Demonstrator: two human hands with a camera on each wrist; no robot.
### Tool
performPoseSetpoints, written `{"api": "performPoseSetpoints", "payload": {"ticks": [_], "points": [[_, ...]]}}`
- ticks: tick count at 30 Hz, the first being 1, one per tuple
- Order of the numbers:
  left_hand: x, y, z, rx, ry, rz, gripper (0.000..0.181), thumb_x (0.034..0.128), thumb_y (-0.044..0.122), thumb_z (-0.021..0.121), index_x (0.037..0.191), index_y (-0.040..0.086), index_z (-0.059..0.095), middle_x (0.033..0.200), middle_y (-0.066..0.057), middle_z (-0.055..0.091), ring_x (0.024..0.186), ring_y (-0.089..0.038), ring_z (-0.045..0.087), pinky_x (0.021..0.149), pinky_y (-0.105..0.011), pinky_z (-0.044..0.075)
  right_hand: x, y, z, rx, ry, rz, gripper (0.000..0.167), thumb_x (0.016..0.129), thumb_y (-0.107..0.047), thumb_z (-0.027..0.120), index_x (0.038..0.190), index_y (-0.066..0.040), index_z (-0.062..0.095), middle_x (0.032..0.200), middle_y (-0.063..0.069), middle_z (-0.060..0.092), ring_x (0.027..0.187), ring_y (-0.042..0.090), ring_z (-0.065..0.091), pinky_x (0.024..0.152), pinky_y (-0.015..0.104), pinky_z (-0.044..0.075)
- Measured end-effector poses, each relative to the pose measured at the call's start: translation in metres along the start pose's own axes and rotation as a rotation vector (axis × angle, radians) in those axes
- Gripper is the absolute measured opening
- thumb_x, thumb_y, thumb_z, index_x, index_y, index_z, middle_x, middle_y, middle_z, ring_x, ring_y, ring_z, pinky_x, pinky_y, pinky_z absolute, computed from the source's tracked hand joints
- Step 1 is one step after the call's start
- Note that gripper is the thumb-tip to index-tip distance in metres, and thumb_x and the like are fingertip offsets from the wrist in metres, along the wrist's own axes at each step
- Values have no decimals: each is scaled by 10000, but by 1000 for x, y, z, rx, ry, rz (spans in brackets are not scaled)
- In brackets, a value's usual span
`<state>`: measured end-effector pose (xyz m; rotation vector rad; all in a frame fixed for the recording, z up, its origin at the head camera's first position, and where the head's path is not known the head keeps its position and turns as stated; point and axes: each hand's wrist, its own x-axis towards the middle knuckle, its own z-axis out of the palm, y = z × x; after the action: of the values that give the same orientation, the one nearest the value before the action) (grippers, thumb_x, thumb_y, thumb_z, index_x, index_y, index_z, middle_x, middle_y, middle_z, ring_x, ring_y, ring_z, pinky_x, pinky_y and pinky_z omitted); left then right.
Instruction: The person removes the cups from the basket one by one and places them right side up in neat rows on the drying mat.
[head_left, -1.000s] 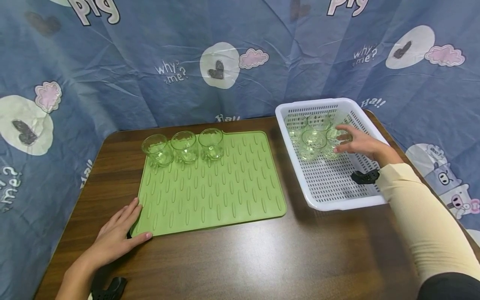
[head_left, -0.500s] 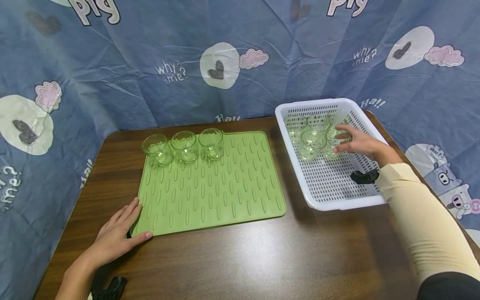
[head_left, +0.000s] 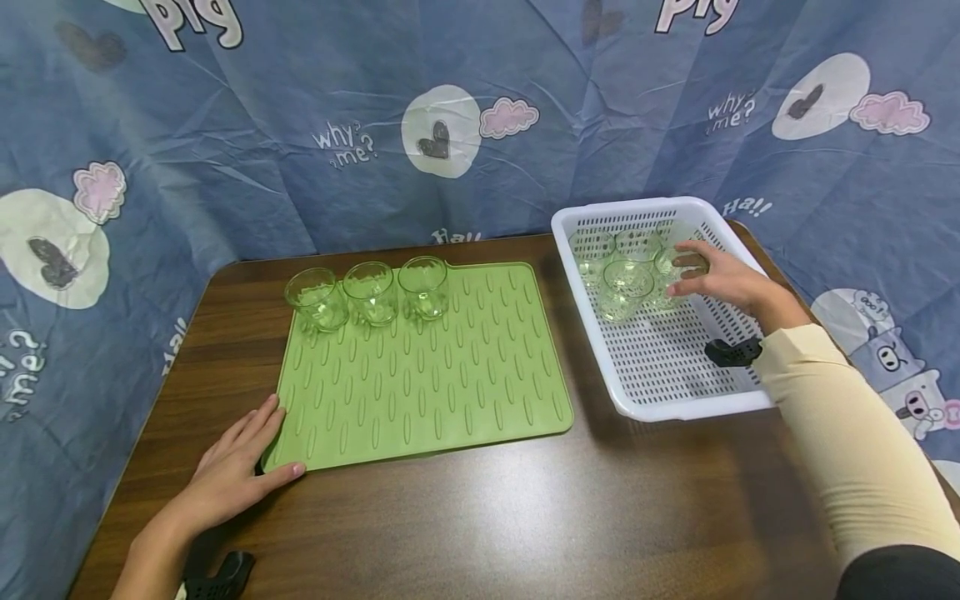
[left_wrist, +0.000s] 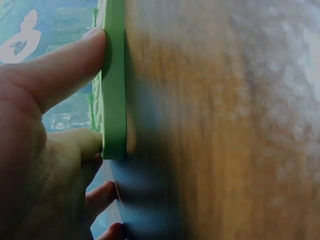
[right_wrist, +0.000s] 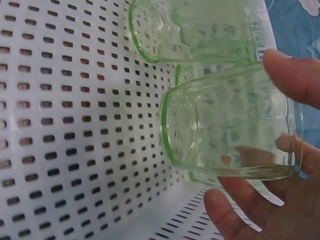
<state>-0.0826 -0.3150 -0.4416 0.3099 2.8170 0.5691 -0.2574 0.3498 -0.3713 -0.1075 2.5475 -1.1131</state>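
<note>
My right hand (head_left: 729,282) is inside the white basket (head_left: 621,392), gripping the rim of a clear, green-tinted glass cup (right_wrist: 220,125) between thumb and fingers. In the right wrist view the cup's base is near the perforated floor; whether it touches is hard to tell. Beside it stands another glass cup (head_left: 627,287), with several more behind. My left hand (head_left: 234,475) lies with fingers spread on the near left corner of the green mat (head_left: 450,392), its thumb on the mat's edge (left_wrist: 114,90). Three matching glass cups (head_left: 371,293) stand in a row along the mat's far left edge.
Everything stands on a dark wooden table (head_left: 480,517). A blue patterned cloth (head_left: 465,192) hangs behind its far edge and at both sides. The basket's raised walls surround the right hand's cups.
The right hand and the cup in its grip have shifted slightly up and to the right within the basket. The left hand and the cups on the mat stay put.
</note>
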Motion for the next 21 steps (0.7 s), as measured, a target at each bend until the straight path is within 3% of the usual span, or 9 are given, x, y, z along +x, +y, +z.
{"api": "performPoseSetpoints", "payload": {"ticks": [7, 11, 16, 21], "points": [[1, -1, 0, 21, 3, 9, 941, 916, 486, 653, 1572, -14, 200, 1681, -185, 59, 1421, -564, 201, 976, -758, 235, -10, -12, -9, 31, 50, -7, 902, 972, -210, 628, 1596, -27, 3, 1591, 299, 266, 1462, 471, 285, 1124, 639, 315], [0, -1, 0, 26, 5, 8, 941, 911, 480, 662, 1569, -18, 209, 1679, -189, 66, 1414, -569, 213, 977, -756, 239, -17, -23, -14, 80, 159, -28, 904, 967, -251, 635, 1592, -25, 21, 1602, 260, 286, 1466, 428, 306, 1141, 583, 323], [-1, -1, 1, 22, 9, 8, 941, 909, 477, 666, 1565, -25, 216, 1678, -194, 68, 1413, -569, 212, 979, -754, 240, -26, -41, -17, 54, 318, -53, 855, 935, -294, 685, 1565, -57, 156, 1558, 148, 402, 1388, 327, 418, 1082, 443, 376], [-1, 0, 1, 18, 9, 6, 945, 907, 478, 668, 1565, -27, 215, 1677, -196, 74, 1414, -564, 212, 979, -753, 242, -32, -53, -16, 35, 383, -81, 827, 921, -298, 703, 1549, -104, 202, 1537, 85, 422, 1358, 288, 446, 1026, 379, 389]]}}
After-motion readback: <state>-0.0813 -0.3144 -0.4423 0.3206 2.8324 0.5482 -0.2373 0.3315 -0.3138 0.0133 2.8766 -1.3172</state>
